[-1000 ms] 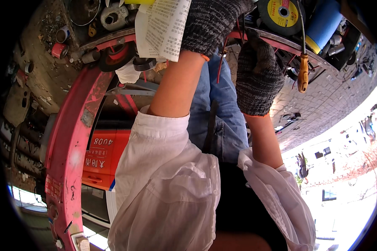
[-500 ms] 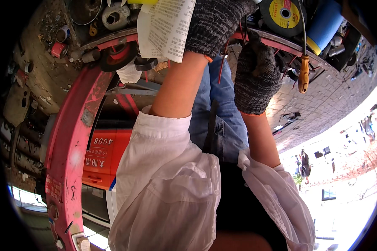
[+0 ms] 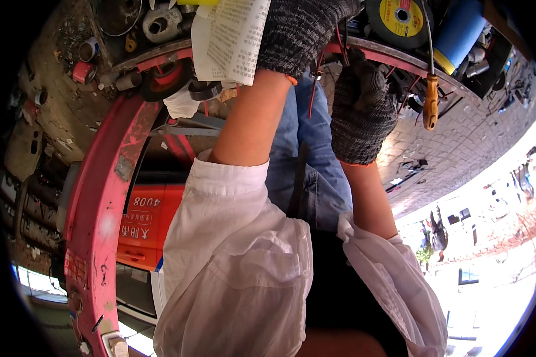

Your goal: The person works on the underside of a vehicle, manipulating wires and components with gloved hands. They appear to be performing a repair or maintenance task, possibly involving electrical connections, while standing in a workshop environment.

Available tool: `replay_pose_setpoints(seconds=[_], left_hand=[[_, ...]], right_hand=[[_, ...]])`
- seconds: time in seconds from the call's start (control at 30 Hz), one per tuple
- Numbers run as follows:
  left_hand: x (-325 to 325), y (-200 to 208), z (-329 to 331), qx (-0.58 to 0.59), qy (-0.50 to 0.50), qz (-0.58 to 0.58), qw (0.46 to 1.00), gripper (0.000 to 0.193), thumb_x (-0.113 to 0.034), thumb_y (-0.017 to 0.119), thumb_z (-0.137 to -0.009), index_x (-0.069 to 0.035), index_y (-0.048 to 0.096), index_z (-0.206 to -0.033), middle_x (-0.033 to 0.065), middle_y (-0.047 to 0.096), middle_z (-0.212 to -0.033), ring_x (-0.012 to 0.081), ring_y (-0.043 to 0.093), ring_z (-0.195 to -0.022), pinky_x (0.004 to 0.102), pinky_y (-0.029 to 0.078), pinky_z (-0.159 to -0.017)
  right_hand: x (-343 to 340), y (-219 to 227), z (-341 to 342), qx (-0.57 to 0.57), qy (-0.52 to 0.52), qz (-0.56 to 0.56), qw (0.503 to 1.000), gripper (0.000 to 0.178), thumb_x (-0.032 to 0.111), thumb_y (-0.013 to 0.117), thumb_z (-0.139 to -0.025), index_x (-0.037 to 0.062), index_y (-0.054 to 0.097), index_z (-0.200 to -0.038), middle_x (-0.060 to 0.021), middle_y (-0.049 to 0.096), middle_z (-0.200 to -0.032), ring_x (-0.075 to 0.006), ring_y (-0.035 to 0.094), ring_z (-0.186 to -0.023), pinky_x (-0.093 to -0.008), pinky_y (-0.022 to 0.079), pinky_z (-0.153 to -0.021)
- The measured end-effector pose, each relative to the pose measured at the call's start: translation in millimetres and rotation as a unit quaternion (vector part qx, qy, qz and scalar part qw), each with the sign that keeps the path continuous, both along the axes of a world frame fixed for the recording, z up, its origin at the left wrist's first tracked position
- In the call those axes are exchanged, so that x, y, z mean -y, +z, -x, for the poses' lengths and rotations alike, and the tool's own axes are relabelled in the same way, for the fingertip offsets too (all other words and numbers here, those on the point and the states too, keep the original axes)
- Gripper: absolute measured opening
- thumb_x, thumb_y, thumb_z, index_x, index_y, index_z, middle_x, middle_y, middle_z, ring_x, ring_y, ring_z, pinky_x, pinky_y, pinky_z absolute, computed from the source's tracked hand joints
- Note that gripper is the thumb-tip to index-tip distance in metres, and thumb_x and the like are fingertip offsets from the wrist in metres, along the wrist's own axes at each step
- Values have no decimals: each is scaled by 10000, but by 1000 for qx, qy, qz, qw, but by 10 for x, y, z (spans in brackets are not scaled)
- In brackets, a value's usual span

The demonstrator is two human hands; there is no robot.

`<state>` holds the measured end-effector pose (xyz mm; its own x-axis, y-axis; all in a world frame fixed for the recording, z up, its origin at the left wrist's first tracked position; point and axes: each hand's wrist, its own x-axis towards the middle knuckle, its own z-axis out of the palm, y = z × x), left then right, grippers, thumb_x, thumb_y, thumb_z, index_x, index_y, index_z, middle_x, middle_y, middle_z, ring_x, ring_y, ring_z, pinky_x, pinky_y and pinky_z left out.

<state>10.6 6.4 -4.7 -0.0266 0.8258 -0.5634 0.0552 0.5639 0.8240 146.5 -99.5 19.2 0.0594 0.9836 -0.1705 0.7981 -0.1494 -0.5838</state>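
Note:
A dark grey knitted glove covers my left hand, which reaches over the near rim of the red metal rack. Its fingertips run to the upper edge of the picture, and what they touch is hidden. My right hand, in a matching glove, is just below that rim with its fingers curled closed. Whatever it grips is covered by the glove. Thin red rods or wires hang down between the two hands. Beside my left wrist, a sheet of printed paper droops over the rim.
On the rack at right lie a cutting disc with a yellow label and a blue cylinder. A wooden-handled screwdriver hangs from the rim. Metal parts lie at left, above a pink-red metal beam. Brick paving extends below right.
Both hands keep nearly the same pose. My left hand has moved slightly left, and the whole view has shifted a little.

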Motion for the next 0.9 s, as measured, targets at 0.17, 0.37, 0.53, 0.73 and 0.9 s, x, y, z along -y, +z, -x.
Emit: replay_pose_setpoints(seconds=[0.17, 0.37, 0.53, 0.73, 0.9], left_hand=[[-72, -114, 4, 39, 55, 7, 998, 217, -155, 814, -855, -5, 772, -1006, 98, 776, -940, 215, 701, -854, 335, 538, -836], [-46, -96, 14, -17, 13, -77, 997, 288, -180, 826, -843, -6, 767, -1065, 117, 784, -996, 252, 718, -922, 365, 543, -884], [-32, 23, 63, -84, -140, -40, 986, 331, -240, 817, -840, -32, 766, -1092, 169, 767, -1056, 327, 718, -977, 416, 542, -910], [39, -2, 7, -180, -93, -102, 974, 372, -313, 811, -844, -37, 766, -1090, 185, 759, -1060, 368, 703, -996, 448, 529, -930], [15, 33, -28, -189, -82, -42, 978, 370, -329, 804, -849, -33, 765, -1069, 194, 757, -1033, 373, 701, -978, 461, 526, -914]], right_hand=[[-172, 128, -47, 36, 24, 10, 999, 318, 55, 701, -924, 110, 728, -1236, -127, 756, -1010, -277, 746, -885, -358, 580, -794], [-228, 63, -55, 14, 33, -41, 999, 283, 66, 704, -921, 124, 735, -1196, -130, 755, -1008, -291, 745, -897, -359, 581, -793], [-185, 63, -79, -3, 27, -5, 1000, 317, 47, 718, -942, 92, 730, -1256, -128, 751, -1138, -244, 733, -1048, -348, 560, -926], [-210, 117, -106, 9, 52, 43, 998, 342, 88, 704, -968, 136, 706, -1307, -124, 747, -1167, -265, 728, -1073, -351, 557, -940], [-283, 161, -62, 61, 62, 49, 995, 330, 109, 698, -977, 132, 700, -1307, -138, 743, -1189, -283, 726, -1095, -359, 560, -942]])
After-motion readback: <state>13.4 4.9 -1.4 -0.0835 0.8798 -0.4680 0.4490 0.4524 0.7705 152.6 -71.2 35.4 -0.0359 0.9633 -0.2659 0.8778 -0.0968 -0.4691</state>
